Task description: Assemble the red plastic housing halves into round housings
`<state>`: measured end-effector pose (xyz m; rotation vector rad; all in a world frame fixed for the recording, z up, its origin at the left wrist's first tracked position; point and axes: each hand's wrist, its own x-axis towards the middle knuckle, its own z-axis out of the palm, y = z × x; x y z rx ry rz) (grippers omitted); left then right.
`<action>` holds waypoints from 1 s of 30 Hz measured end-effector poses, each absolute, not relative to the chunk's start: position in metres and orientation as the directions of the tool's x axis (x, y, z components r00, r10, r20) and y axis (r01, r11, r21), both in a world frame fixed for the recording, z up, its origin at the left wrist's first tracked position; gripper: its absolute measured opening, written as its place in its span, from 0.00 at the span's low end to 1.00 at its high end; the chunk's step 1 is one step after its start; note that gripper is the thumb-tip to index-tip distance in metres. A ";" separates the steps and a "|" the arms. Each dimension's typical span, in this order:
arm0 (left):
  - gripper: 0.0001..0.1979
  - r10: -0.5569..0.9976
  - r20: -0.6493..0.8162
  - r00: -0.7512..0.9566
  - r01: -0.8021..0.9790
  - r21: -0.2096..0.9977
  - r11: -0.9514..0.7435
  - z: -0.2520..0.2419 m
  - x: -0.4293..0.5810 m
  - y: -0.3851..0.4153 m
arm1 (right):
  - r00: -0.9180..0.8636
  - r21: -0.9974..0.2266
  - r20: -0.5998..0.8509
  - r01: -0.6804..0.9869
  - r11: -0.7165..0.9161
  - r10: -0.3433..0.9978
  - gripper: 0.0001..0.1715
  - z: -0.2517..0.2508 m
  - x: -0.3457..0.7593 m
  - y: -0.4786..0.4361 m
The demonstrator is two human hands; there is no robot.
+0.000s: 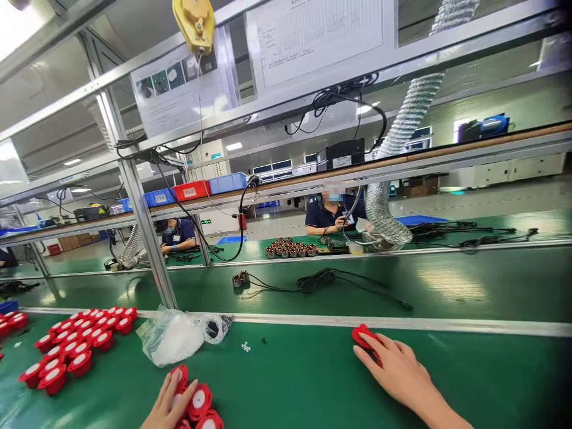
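Observation:
My right hand (404,372) grips a red plastic part (365,336) between thumb and fingers, on the green bench near its rear rail. The palm side of this hand is hidden. At the lower edge, my left hand (168,405) has its fingers around one of several red round housings with white centres (199,400), which stand close together. Part of that hand lies outside the view. A larger group of the same red housings (81,360) stands in rows at the left.
A clear plastic bag of white pieces (176,339) lies near the left hand. Tiny white bits (245,346) and dark bits (263,341) lie mid-bench. Beyond the rail are black cables (319,279) and metal coils (240,278). A co-worker (333,214) sits opposite.

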<state>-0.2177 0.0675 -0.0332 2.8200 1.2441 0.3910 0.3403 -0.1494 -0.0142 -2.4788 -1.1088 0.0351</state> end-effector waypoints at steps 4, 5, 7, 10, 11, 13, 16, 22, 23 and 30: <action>0.50 0.707 0.114 0.698 0.684 0.188 -0.705 -0.021 -0.164 0.062 | 0.657 -0.327 0.125 0.735 -0.594 0.743 0.41 -0.010 0.319 -0.149; 0.49 0.701 0.121 0.703 0.673 0.208 -0.710 -0.014 -0.151 0.060 | 0.645 -0.312 0.118 0.746 -0.588 0.755 0.41 -0.009 0.312 -0.150; 0.47 0.696 0.128 0.706 0.657 0.246 -0.712 0.002 -0.129 0.056 | 0.625 -0.279 0.102 0.764 -0.581 0.774 0.40 -0.004 0.295 -0.151; 0.43 0.690 0.113 0.715 0.646 0.272 -0.713 0.028 -0.107 0.049 | 0.605 -0.223 0.115 0.788 -0.573 0.788 0.38 0.006 0.269 -0.155; 0.43 0.673 0.130 0.728 0.628 0.267 -0.731 0.035 -0.102 0.047 | 0.592 -0.210 0.127 0.801 -0.561 0.796 0.37 0.010 0.262 -0.157; 0.43 0.587 0.173 0.791 0.545 0.236 -0.805 0.040 -0.093 0.041 | 0.562 -0.208 0.143 0.822 -0.530 0.815 0.39 0.018 0.252 -0.161; 0.37 0.384 0.097 0.918 0.358 0.214 -0.909 0.026 -0.077 0.031 | 0.532 -0.248 0.145 0.836 -0.490 0.834 0.44 0.029 0.245 -0.165; 0.25 0.209 -0.012 0.978 0.203 0.302 -0.931 -0.019 -0.026 0.012 | 0.475 -0.212 0.192 0.875 -0.436 0.859 0.35 0.033 0.251 -0.164; 0.25 0.171 0.000 0.985 0.163 0.307 -0.938 -0.018 -0.018 0.008 | 0.452 -0.198 0.194 0.887 -0.417 0.870 0.32 0.032 0.253 -0.164; 0.37 0.035 0.291 0.956 -0.051 0.283 -0.958 0.003 0.023 -0.023 | 0.230 -0.243 0.254 0.955 -0.168 0.939 0.22 0.027 0.251 -0.167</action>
